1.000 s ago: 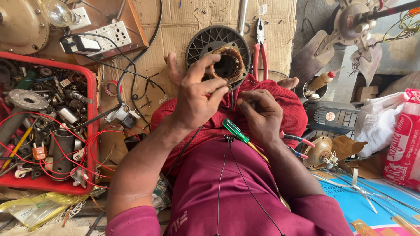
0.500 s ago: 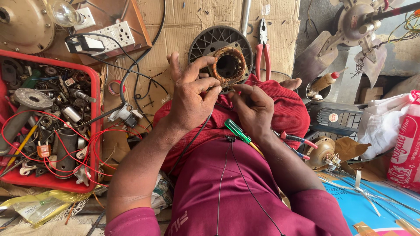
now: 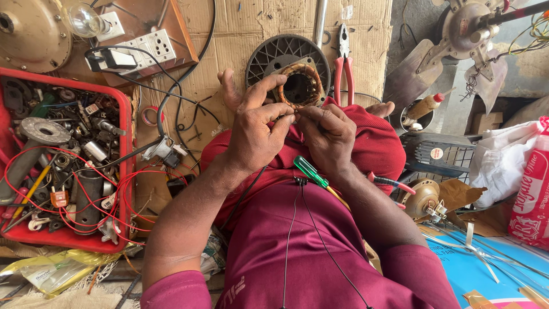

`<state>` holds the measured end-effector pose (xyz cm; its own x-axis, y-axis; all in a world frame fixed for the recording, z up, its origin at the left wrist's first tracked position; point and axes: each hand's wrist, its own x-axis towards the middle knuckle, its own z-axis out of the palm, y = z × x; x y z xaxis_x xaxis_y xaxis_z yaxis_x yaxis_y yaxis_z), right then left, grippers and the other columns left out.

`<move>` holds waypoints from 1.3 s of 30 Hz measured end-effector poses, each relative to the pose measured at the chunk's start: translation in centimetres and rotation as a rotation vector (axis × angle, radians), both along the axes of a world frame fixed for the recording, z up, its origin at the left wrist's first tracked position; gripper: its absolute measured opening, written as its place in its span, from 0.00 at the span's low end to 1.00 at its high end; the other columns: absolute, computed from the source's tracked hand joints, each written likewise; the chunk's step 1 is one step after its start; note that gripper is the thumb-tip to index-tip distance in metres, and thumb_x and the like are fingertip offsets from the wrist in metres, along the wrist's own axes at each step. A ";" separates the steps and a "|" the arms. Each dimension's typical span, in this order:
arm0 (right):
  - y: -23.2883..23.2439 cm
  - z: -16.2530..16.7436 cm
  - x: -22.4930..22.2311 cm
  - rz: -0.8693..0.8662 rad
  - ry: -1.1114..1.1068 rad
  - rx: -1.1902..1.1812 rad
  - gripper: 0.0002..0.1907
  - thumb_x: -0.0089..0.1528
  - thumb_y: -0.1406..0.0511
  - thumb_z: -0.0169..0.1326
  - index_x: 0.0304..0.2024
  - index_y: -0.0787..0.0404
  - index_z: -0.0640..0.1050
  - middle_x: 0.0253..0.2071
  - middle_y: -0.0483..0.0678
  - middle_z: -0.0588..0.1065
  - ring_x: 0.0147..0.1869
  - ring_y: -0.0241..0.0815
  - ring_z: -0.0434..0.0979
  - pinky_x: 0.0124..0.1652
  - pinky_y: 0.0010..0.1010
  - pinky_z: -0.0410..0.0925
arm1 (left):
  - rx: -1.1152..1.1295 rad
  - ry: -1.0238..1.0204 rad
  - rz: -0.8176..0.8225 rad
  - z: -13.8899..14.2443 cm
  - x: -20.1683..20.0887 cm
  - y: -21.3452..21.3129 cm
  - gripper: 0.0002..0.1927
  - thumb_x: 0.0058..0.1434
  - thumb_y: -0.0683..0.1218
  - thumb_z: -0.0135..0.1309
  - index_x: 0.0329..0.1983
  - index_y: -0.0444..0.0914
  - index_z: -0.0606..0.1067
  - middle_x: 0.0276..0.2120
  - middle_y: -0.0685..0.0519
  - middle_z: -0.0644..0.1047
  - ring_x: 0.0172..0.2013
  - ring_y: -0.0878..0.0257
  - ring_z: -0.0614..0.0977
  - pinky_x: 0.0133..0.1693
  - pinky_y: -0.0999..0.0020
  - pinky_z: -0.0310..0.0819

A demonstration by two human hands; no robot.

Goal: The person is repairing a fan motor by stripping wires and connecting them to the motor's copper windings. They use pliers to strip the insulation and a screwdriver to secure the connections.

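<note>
We've got one head cam only, looking steeply down, close over our left hand (image 3: 257,137), right hand (image 3: 331,137) and lap

Copper-brown coil (image 3: 301,86), green-handled screwdriver (image 3: 309,170), red-handled pliers (image 3: 343,66), red tray (image 3: 127,149), maroon shirt (image 3: 297,252).

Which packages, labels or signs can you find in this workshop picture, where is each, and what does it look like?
Red plastic sack with white lettering: far right edge, bulging, upright.
Clear plastic packet with a printed paper label: bottom left, below the red tray, flat, yellowish.
Small round red-and-white sticker: on the dark ribbed housing right of the person's knee.
Blue printed sheet: bottom right, lying flat.
</note>
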<state>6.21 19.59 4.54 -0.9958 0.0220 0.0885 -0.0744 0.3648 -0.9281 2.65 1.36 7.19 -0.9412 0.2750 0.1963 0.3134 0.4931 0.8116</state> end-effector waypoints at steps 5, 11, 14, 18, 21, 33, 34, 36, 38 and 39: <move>1.2 0.4 0.7 0.001 0.009 0.028 0.09 0.62 0.73 0.66 0.46 0.62 0.83 0.33 0.43 0.75 0.33 0.28 0.73 0.32 0.21 0.67 | 0.004 -0.021 0.002 0.5 0.7 1.0 0.03 0.60 0.43 0.65 0.36 0.39 0.84 0.60 0.50 0.75 0.63 0.59 0.76 0.72 0.36 0.19; 0.9 0.7 0.9 -0.014 -0.049 -0.024 0.10 0.61 0.73 0.67 0.45 0.64 0.82 0.33 0.43 0.75 0.32 0.27 0.72 0.31 0.20 0.67 | -0.015 -0.049 -0.007 0.7 1.0 -0.1 0.10 0.56 0.43 0.68 0.41 0.38 0.84 0.61 0.48 0.74 0.69 0.51 0.66 0.72 0.34 0.21; 2.0 0.5 1.9 -0.027 -0.088 0.038 0.10 0.60 0.73 0.68 0.43 0.64 0.84 0.30 0.44 0.74 0.31 0.29 0.70 0.31 0.22 0.64 | -0.010 -0.057 0.004 0.6 1.4 -0.3 0.15 0.52 0.43 0.70 0.42 0.37 0.83 0.61 0.47 0.74 0.72 0.42 0.53 0.71 0.33 0.25; 4.0 0.2 2.4 -0.083 -0.084 -0.152 0.08 0.63 0.72 0.66 0.44 0.64 0.82 0.40 0.43 0.78 0.41 0.29 0.76 0.42 0.20 0.71 | 0.039 -0.035 0.038 1.0 1.2 -0.4 0.18 0.50 0.42 0.71 0.44 0.36 0.83 0.59 0.46 0.75 0.72 0.42 0.57 0.72 0.36 0.26; 5.6 0.5 1.9 -0.263 -0.271 -0.172 0.08 0.63 0.70 0.66 0.45 0.62 0.83 0.36 0.41 0.80 0.39 0.28 0.76 0.41 0.18 0.71 | 0.092 -0.036 0.068 1.1 1.3 -1.1 0.18 0.49 0.39 0.73 0.43 0.35 0.83 0.58 0.45 0.76 0.69 0.48 0.66 0.73 0.37 0.35; 7.2 -4.8 2.3 -0.099 -0.449 -0.416 0.24 0.58 0.72 0.67 0.57 0.63 0.77 0.41 0.37 0.74 0.47 0.27 0.73 0.50 0.18 0.70 | 0.708 -0.443 0.549 -7.2 10.0 -5.8 0.12 0.60 0.32 0.64 0.47 0.29 0.79 0.57 0.49 0.76 0.52 0.66 0.79 0.55 0.74 0.75; 7.5 -4.8 2.3 -0.093 -0.433 -0.413 0.23 0.59 0.72 0.67 0.57 0.63 0.77 0.40 0.38 0.73 0.46 0.27 0.72 0.50 0.18 0.69 | 0.759 -0.502 0.610 -7.7 10.6 -6.0 0.13 0.59 0.33 0.64 0.47 0.30 0.79 0.54 0.50 0.78 0.50 0.67 0.79 0.53 0.75 0.76; 8.0 -2.1 1.1 -0.080 -0.400 -0.407 0.22 0.61 0.71 0.68 0.57 0.64 0.78 0.40 0.38 0.72 0.46 0.28 0.71 0.50 0.17 0.67 | 0.864 -0.617 0.734 -6.1 10.7 -6.3 0.14 0.58 0.33 0.63 0.48 0.31 0.79 0.47 0.52 0.80 0.45 0.70 0.81 0.50 0.78 0.77; 8.2 0.2 0.3 -0.113 -0.439 -0.412 0.17 0.63 0.69 0.66 0.53 0.64 0.79 0.41 0.39 0.76 0.46 0.27 0.74 0.50 0.17 0.68 | 0.902 -0.674 0.765 -5.0 10.9 -6.2 0.13 0.59 0.34 0.64 0.48 0.31 0.80 0.41 0.54 0.80 0.37 0.72 0.76 0.42 0.79 0.71; 7.9 0.8 0.5 -0.132 -0.461 -0.415 0.15 0.63 0.68 0.65 0.52 0.64 0.79 0.41 0.39 0.78 0.46 0.27 0.75 0.51 0.17 0.69 | 0.919 -0.706 0.781 -4.8 11.3 -6.3 0.13 0.60 0.34 0.64 0.49 0.31 0.80 0.38 0.55 0.80 0.33 0.73 0.74 0.38 0.80 0.69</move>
<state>6.72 27.50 5.36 -0.9160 0.0878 -0.3914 0.3881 -0.0530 -0.9201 13.95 -4.91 2.36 -0.7641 -0.3269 -0.5561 -0.3980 -0.4395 0.8052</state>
